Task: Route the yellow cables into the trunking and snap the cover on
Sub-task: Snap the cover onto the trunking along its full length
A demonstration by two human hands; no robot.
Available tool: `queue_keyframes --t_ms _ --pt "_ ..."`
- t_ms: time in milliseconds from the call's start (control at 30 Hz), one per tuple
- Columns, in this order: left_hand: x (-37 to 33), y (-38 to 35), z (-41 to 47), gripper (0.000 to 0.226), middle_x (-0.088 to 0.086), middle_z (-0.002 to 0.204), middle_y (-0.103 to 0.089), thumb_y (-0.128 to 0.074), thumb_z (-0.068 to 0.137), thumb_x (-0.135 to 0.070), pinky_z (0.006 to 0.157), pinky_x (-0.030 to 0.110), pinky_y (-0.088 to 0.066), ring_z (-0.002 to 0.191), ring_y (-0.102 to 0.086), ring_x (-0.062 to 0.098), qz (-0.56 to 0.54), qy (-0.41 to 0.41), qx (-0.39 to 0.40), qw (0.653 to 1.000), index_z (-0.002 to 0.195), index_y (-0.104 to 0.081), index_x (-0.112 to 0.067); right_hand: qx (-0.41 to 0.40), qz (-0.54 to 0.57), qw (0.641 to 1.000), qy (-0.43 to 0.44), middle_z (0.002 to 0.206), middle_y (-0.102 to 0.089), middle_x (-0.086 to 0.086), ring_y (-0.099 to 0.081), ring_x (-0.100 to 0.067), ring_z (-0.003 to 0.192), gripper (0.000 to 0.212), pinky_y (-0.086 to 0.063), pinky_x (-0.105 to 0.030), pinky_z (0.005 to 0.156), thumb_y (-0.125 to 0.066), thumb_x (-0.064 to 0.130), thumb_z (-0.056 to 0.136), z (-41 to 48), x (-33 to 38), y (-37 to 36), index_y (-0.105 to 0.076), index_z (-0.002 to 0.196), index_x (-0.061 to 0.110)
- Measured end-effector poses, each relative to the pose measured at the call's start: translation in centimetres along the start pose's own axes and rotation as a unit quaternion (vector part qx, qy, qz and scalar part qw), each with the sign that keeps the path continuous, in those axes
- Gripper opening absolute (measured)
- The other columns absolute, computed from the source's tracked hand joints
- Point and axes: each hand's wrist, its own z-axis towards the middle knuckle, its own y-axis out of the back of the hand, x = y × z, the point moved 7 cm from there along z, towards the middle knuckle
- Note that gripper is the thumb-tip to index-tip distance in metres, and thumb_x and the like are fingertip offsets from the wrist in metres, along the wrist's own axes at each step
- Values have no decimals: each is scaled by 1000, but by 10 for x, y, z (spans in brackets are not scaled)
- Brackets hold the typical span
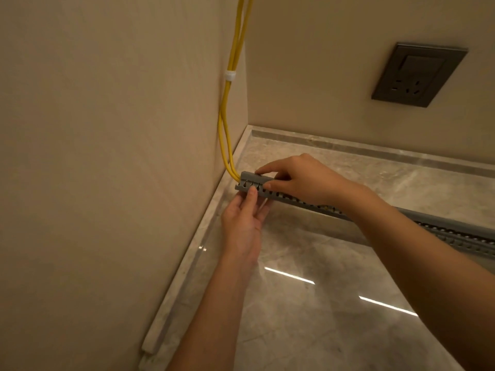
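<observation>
Two yellow cables [227, 108] hang down the left wall, bound by a white tie [230, 76], and run into the left end of a grey slotted trunking [455, 236]. The trunking lies across the marble counter toward the right. A grey cover [251, 177] sits on top of its left end. My right hand [302, 180] grips that end, forefinger on the cover and thumb on the slotted side. My left hand [245, 220] reaches up from below, its straight fingertips touching the slotted side near the end.
A dark wall socket with a switch [417, 74] sits on the back wall at upper right. The glossy marble counter [308, 303] has a raised rim along the left wall and the back wall. The corner of the two walls is just behind the trunking's end.
</observation>
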Motion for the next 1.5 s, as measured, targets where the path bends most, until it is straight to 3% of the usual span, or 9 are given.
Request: queue_keyframes --t_ms 300,633,800,900,1000,1133,1233,1367,1500 --pt "3 5 0 28 13 113 -65 -49 94 -11 79 26 -56 103 -63 17 -7 5 -8 1000 119 -56 -2 5 -5 1000 -11 108 -70 -2 -60 -9 95 32 -48 -30 81 -53 32 93 0 4 -5 -57 125 32" --pt "5 8 -1 22 7 102 -68 -51 93 -11 75 25 -56 93 -66 12 -11 11 -6 1000 112 -61 -5 46 20 999 -12 114 -67 -5 -58 -15 104 34 -44 -30 86 -50 29 94 2 9 -8 -55 127 28" --pt "7 11 0 21 5 93 -70 -51 92 -12 78 24 -56 87 -65 12 -2 19 -14 1000 108 -63 -4 70 -11 997 -8 107 -67 -2 -59 -17 95 48 -49 -34 84 -61 41 85 1 11 -16 -50 130 28" --pt "8 11 2 21 9 99 -68 -52 91 -11 77 23 -55 88 -65 13 -8 23 -19 1000 108 -63 -5 47 -64 997 -2 95 -64 -3 -59 -19 81 54 -52 -38 72 -67 40 77 -2 12 -18 -47 125 24" --pt "8 10 3 19 10 103 -68 -53 91 -10 86 29 -54 96 -64 16 -13 20 -15 1000 106 -64 -6 8 -145 989 -4 87 -58 -5 -54 -23 72 44 -47 -36 60 -62 36 82 -7 14 -21 -40 113 14" --pt "8 10 4 15 4 89 -71 -55 89 -10 73 23 -56 86 -66 11 -14 11 -15 1000 97 -67 -9 -90 -234 968 5 87 -59 -6 -46 -21 70 25 -33 -32 58 -56 24 88 -13 25 -20 -42 105 12" --pt "7 8 5 15 3 89 -71 -55 89 -11 79 26 -54 86 -66 11 -15 -1 -10 1000 98 -67 -9 -131 -219 967 14 87 -60 -5 -49 -23 78 18 -33 -32 59 -56 23 86 -15 29 -13 -50 99 12" --pt "4 5 6 15 2 89 -71 -57 87 -11 79 24 -54 85 -66 10 -12 -4 -8 1000 98 -67 -10 -114 -232 966 15 75 -51 -1 -43 -22 67 20 -31 -30 58 -55 27 85 -11 28 -5 -53 97 12" --pt "3 0 6 31 6 96 -68 -61 78 -23 81 25 -51 93 -62 15 -51 12 -1 999 105 -63 -7 -125 -184 975 8 84 -64 -3 -57 -26 74 23 -40 -32 60 -56 31 82 -12 24 1 -57 99 14"
